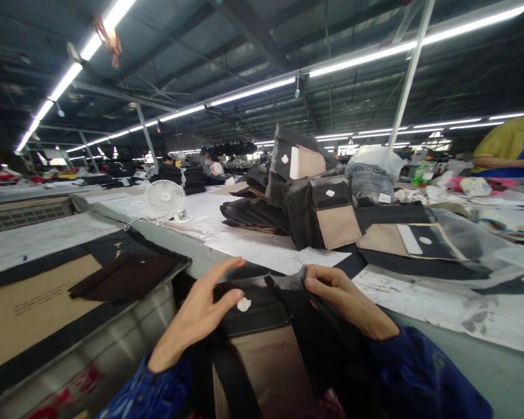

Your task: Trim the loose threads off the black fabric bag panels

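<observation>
A black and brown fabric piece [262,326] with a white round patch lies in front of me at the table's near edge. My right hand [336,294] pinches the top right corner of its grey-edged rim between thumb and fingers. Over the piece's left side, my left hand [205,308] is open, its thumb and fingers spread beside the white patch [243,304]. Nothing is held in it. The lower part of the fabric runs down out of view between my blue sleeves.
Stacked black and tan fabric pieces [323,203] stand on the white-covered table [201,224]. A small white fan [166,198] is at the left, a plastic bag [375,169] behind the stack. Dark panels lie over a crate [126,343] at left. A person in yellow [502,145] is far right.
</observation>
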Demonstrator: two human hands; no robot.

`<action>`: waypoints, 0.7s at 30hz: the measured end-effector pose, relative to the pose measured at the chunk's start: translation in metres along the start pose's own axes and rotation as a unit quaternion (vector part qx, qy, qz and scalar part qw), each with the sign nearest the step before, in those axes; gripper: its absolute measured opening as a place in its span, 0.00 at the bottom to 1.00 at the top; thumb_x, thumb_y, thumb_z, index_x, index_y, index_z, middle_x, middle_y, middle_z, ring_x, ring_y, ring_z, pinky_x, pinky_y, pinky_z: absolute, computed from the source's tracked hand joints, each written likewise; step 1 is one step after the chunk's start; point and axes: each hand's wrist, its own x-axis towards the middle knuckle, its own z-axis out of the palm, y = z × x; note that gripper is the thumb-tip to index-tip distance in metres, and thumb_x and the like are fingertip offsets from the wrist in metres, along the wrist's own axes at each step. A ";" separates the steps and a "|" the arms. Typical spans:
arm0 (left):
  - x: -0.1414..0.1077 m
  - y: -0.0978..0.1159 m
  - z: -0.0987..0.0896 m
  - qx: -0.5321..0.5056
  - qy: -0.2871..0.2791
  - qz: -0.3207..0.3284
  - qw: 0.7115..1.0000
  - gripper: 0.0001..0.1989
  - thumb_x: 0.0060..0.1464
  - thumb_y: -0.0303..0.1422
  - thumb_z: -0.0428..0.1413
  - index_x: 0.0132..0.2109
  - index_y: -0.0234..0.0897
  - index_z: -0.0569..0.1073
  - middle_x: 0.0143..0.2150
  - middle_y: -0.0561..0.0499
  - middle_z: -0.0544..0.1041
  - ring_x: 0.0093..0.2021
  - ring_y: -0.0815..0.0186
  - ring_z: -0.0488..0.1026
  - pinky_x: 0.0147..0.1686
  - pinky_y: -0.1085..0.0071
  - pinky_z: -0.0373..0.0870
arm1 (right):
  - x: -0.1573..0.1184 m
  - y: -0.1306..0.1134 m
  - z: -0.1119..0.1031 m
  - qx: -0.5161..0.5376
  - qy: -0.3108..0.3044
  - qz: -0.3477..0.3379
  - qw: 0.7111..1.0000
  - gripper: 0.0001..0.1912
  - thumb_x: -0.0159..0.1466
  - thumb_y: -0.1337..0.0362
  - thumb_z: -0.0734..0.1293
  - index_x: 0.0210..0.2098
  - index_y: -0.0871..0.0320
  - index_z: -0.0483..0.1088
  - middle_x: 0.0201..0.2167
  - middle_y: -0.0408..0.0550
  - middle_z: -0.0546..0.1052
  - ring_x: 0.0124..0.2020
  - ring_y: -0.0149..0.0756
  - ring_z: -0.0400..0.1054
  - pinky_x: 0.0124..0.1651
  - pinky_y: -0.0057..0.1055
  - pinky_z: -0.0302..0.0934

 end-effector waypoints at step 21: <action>0.012 0.034 0.045 -0.027 -0.066 -0.037 0.997 0.24 0.55 0.31 0.53 0.59 0.42 0.68 0.37 0.53 0.77 0.32 0.68 0.70 0.33 0.74 0.64 | -0.004 -0.001 0.042 -0.072 0.124 -0.038 0.989 0.21 0.64 0.48 0.60 0.29 0.58 0.73 0.28 0.46 0.74 0.30 0.33 0.65 0.33 0.29 0.59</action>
